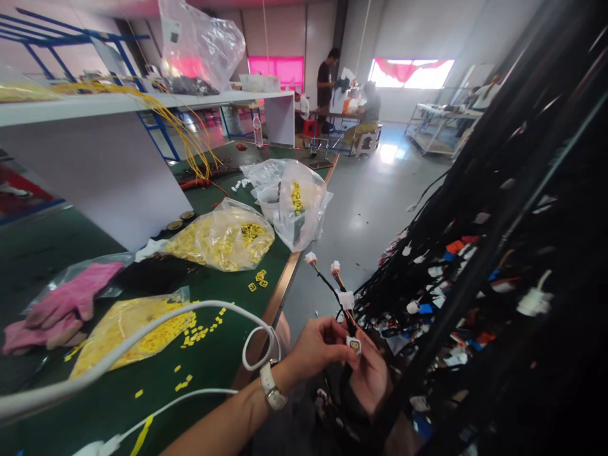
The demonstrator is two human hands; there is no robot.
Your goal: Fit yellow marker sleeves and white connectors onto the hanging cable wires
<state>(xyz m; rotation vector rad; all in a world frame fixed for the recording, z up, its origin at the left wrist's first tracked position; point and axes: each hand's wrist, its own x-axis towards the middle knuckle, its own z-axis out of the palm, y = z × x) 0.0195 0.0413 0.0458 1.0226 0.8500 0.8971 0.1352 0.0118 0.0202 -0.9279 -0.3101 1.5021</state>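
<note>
Head view, looking forward and down: my two bare hands meet at the lower middle, just past the edge of a green bench. My left hand, with a pale-strapped watch at the wrist, reaches in from the lower left; its fingers are pinched on a small white connector with a yellow insert in its face. My right hand curls in from beneath and behind, its fingers also grasping the connector, close to its wires. So the connector sits between both hands, off the bench. From there a dark wire harness runs up and away from me, its branches ending in white plugs.

On the bench, to the left, lie a large clear bag of yellow pieces, a second bag nearer me, loose yellow pieces spilled beside it, and pink gloves. A thick white cable arches across in front of them. To the right hangs a dense mass of black cables, dotted with white, blue and orange connectors. In the distance a person in dark clothing stands near others who are seated.
</note>
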